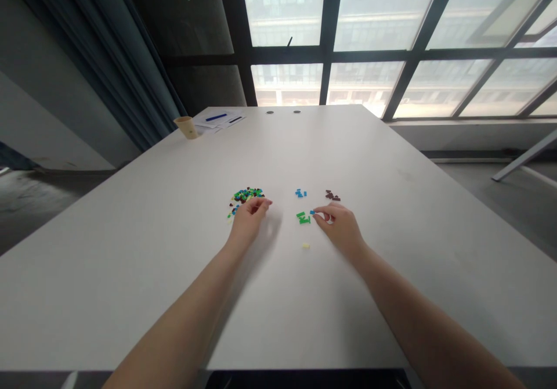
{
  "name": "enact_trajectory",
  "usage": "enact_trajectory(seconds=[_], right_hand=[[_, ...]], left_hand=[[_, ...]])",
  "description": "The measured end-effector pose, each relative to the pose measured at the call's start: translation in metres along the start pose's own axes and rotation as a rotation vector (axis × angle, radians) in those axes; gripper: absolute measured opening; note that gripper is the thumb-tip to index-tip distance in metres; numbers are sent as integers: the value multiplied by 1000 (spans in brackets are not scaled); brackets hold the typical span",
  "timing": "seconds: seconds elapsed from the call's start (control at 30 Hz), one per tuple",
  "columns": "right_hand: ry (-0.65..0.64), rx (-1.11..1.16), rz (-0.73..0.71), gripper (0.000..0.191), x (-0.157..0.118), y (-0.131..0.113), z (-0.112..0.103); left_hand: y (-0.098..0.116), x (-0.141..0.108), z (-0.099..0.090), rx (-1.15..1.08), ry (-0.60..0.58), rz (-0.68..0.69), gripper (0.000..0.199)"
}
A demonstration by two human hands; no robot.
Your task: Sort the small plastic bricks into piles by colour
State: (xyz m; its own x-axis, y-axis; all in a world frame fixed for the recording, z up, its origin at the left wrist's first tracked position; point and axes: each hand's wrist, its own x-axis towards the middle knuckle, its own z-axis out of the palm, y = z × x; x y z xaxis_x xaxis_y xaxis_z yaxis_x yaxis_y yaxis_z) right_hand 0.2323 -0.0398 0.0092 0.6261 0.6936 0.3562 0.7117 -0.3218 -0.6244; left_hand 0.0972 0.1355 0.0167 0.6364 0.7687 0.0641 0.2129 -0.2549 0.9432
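Pinched between the thumb and finger of my right hand (342, 224) is a small blue brick (312, 212). That hand is just right of a little group of green bricks (303, 218). Closed at the fingertips, my left hand (250, 215) hovers by the near right side of a mixed pile of small bricks (246, 194); whatever it may hold is too small to make out. Beyond the green group lie several blue bricks (300, 193), and dark brown bricks (332, 195) sit to their right. A pale yellow brick (306, 245) rests nearest to me.
A tan paper cup (186, 128) stands at the white table's (348, 151) far left edge. Beside it are papers (213, 123) with a blue pen (216, 117) on top. Two round grey discs (296, 112) show at the far end, before the windows.
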Motion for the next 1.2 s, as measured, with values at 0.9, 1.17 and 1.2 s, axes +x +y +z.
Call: enact_trajectory(seconds=[0.9, 1.17, 1.2], right_hand=[[36, -284, 89, 20, 37, -2, 18], [27, -75, -9, 21, -12, 11, 2], [36, -44, -1, 21, -13, 11, 2]], left_hand=[[-18, 15, -31, 582, -273, 258, 14], [-14, 9, -23, 510, -204, 202, 14], [-12, 8, -22, 487, -205, 207, 13]])
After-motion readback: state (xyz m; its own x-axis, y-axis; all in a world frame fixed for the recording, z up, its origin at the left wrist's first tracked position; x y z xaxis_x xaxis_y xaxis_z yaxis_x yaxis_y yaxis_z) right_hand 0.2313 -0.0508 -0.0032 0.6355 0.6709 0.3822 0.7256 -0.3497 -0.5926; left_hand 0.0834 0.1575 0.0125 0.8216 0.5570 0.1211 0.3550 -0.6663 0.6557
